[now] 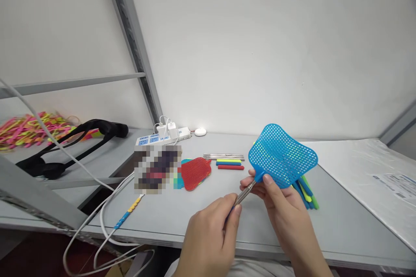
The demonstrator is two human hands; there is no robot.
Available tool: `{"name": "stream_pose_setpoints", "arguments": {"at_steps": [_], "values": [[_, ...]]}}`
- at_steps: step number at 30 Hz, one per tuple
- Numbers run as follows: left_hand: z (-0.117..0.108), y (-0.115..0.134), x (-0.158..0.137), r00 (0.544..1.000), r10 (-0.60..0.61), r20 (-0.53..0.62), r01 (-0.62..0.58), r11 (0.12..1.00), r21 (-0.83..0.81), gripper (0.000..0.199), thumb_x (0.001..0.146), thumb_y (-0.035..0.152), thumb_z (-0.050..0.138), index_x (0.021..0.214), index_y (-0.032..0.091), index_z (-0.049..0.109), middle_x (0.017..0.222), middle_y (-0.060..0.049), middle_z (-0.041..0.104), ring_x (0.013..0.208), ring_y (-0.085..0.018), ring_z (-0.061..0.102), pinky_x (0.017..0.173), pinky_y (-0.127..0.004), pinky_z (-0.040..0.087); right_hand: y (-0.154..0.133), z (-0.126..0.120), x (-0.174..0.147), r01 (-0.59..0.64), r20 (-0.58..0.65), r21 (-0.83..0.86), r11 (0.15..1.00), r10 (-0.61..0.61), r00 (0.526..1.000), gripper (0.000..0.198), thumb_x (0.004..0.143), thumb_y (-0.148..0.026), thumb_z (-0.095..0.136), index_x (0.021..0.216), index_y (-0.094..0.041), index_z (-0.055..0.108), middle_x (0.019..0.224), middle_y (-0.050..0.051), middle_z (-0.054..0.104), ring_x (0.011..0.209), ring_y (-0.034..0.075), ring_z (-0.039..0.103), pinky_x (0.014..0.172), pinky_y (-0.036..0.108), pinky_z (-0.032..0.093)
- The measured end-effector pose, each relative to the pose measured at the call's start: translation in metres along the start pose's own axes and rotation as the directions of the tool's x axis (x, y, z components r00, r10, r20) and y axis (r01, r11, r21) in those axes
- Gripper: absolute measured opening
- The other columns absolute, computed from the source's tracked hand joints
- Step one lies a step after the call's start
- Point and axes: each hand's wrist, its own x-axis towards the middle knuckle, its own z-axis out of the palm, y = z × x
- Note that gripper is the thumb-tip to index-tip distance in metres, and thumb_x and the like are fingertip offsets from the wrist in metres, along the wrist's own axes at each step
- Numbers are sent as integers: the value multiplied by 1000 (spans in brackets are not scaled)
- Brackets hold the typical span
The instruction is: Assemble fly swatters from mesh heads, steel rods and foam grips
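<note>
A blue fly swatter head (pixel 282 156) is held above the grey table (pixel 208 212), tilted up to the right. My right hand (pixel 279 201) pinches its neck where the mesh meets a thin metal rod (pixel 244 193). My left hand (pixel 211 236) grips the lower end of that rod between thumb and fingers. Beneath the blue head lies a pile of blue and green swatter parts (pixel 306 194), partly hidden.
A red swatter head (pixel 195 173) lies mid-table, with metal rods (pixel 223 156) and coloured handles (pixel 229 164) behind it. A power strip (pixel 162 136) with chargers, white cables (pixel 107 207), a black strap (pixel 71 145) and coloured bands (pixel 32 127) are at left. Plastic sheeting (pixel 373 173) lies at right.
</note>
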Motion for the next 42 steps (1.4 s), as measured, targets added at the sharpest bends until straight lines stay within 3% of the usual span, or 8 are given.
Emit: {"name": "stream_pose_setpoints", "arguments": {"at_steps": [8, 12, 14, 17, 19, 22, 27, 42], "values": [[-14, -9, 11, 994, 86, 63, -100, 954, 282, 28, 95, 25, 49, 114, 30, 69, 83, -4, 68, 75, -23, 61, 74, -33, 38, 17, 7, -4, 21, -69, 49, 999, -18, 997, 24, 86, -41, 69, 91, -18, 74, 92, 8, 74, 94, 25, 69, 93, 44, 51], [1, -13, 3, 917, 247, -314, -105, 907, 407, 29, 89, 17, 57, 107, 33, 72, 107, -7, 68, 105, -29, 57, 107, -55, 19, 27, 22, -7, 15, -223, 166, 986, 23, 975, 25, 82, -40, 73, 94, -19, 73, 102, 7, 73, 85, 19, 70, 87, 36, 55], [19, -13, -7, 833, 268, -484, -124, 943, 309, 22, 85, 15, 62, 94, 31, 73, 105, -8, 67, 104, -28, 55, 107, -55, 21, 30, 30, -8, 33, -302, 271, 962, 52, 952, 24, 83, -41, 72, 95, -20, 71, 103, 5, 73, 79, 16, 69, 83, 33, 57], [47, -13, -15, 909, 140, -393, -212, 966, -146, 7, 85, 23, 65, 83, 28, 69, 74, -4, 62, 74, -21, 54, 85, -39, 42, 32, 36, -8, -26, -365, 354, 935, 164, 916, 26, 83, -44, 71, 96, -22, 70, 100, 4, 73, 79, 15, 70, 79, 29, 58], [58, -15, -9, 973, -105, -207, -15, 862, -506, 15, 89, 37, 62, 85, 23, 65, 75, -3, 60, 69, -18, 51, 71, -30, 43, 33, 36, -10, -60, -357, 387, 920, 209, 910, 29, 83, -45, 71, 101, -23, 69, 100, 4, 73, 84, 17, 70, 77, 30, 58], [59, -20, 6, 934, -354, 47, 257, 576, -776, 35, 90, 54, 58, 88, 19, 59, 71, 1, 51, 60, -13, 41, 57, -23, 36, 37, 36, -13, -36, -325, 394, 918, 176, 929, 28, 80, -44, 74, 99, -22, 69, 100, 4, 73, 92, 20, 69, 76, 31, 57], [52, -34, 14, 890, -442, 111, 296, 376, -878, 37, 88, 53, 61, 82, 17, 55, 63, 6, 37, 56, -9, 30, 52, -20, 28, 54, 37, -17, -36, -283, 320, 947, 132, 950, 26, 79, -41, 76, 92, -20, 71, 101, 6, 72, 96, 22, 67, 77, 32, 55], [7, -42, 12, 741, -610, -279, 46, 461, -886, 41, 80, 39, 72, 56, 18, 47, 59, 4, 40, 58, -10, 38, 55, -21, 37, 25, -14, -3, 170, -497, 210, 963, -45, 867, 23, 79, -38, 77, 96, -25, 69, 92, -2, 67, 86, 15, 66, 62, 25, 52]]}}
